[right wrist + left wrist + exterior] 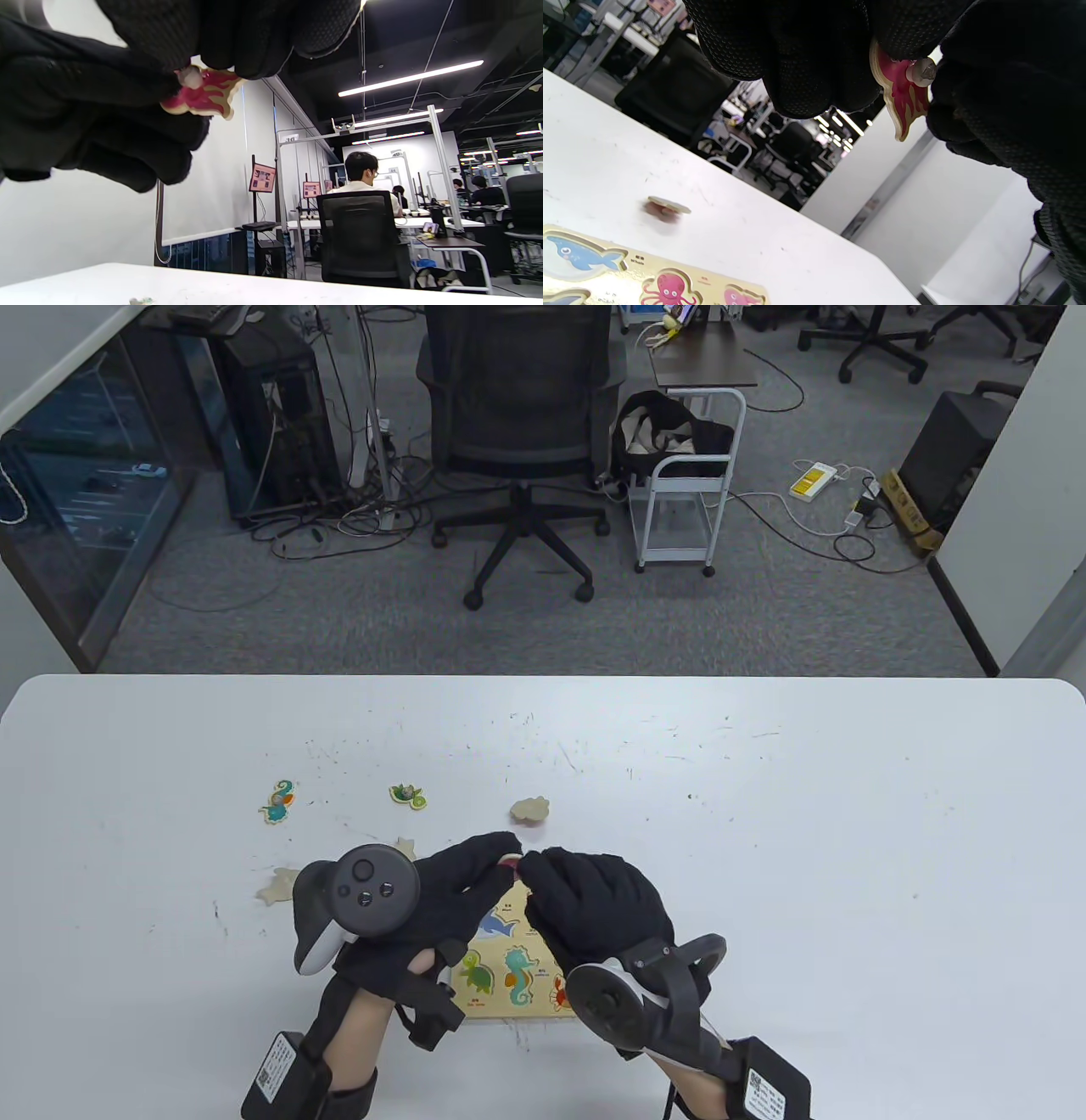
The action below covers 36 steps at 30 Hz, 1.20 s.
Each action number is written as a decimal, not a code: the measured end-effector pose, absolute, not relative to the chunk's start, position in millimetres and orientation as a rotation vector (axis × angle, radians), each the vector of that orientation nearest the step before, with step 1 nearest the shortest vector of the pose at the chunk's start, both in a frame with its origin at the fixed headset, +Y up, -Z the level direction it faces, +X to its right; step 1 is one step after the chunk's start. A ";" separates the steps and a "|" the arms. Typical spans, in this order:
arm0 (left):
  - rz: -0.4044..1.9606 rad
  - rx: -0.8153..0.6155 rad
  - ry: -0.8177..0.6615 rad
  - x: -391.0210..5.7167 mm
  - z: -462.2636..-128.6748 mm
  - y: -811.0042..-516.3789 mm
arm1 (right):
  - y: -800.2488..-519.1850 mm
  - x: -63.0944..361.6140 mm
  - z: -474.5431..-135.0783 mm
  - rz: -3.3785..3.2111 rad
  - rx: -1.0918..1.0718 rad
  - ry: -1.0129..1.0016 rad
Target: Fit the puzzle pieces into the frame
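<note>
Fingertips of both the left hand (441,891) and right hand (594,903) pinch a red puzzle piece (901,99) above the frame's (509,980) far edge; best turn it to match its cutout before lowering.

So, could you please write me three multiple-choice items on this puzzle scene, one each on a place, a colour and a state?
1. Where is the red puzzle piece?
A. lying in the puzzle frame
B. held above the table between both hands
C. lying on the floor

2. What colour is the whale printed on the frame?
A. blue
B. yellow
C. black

3. How does the right hand meet the red piece?
A. flat palm pressing on it
B. not touching it
C. fingertips pinching at its small knob

Answers: 1 B, the left wrist view shows the piece in the air, the left hand and right hand gripping it. 2 A, the left wrist view shows it blue. 3 C, both wrist views show the fingertips closed around the knob.
</note>
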<state>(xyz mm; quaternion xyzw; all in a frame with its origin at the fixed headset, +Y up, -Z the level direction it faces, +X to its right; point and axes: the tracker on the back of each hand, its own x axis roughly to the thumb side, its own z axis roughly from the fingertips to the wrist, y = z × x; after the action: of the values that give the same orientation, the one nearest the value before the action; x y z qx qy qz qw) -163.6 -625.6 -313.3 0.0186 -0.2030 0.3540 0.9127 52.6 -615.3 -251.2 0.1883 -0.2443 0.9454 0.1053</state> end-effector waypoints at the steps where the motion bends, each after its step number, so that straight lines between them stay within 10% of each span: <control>1: 0.742 0.028 -0.428 -164.0 -314.0 -626.0 | -616.3 52.5 -252.3 2.797 0.552 -0.704; 21: 0.817 -0.125 -0.491 -158.8 -324.9 -637.7 | -625.5 55.5 -267.2 2.764 0.476 -0.690; 36: 0.288 0.215 -0.223 -177.0 -321.4 -632.7 | -644.2 75.1 -320.2 3.000 0.332 -0.299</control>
<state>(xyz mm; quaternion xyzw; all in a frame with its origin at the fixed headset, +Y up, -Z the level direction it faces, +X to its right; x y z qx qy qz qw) -177.0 -632.7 -321.4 0.1065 -0.1108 0.1430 0.9777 75.1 -644.2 -320.2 0.1094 -0.0985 0.9876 0.0543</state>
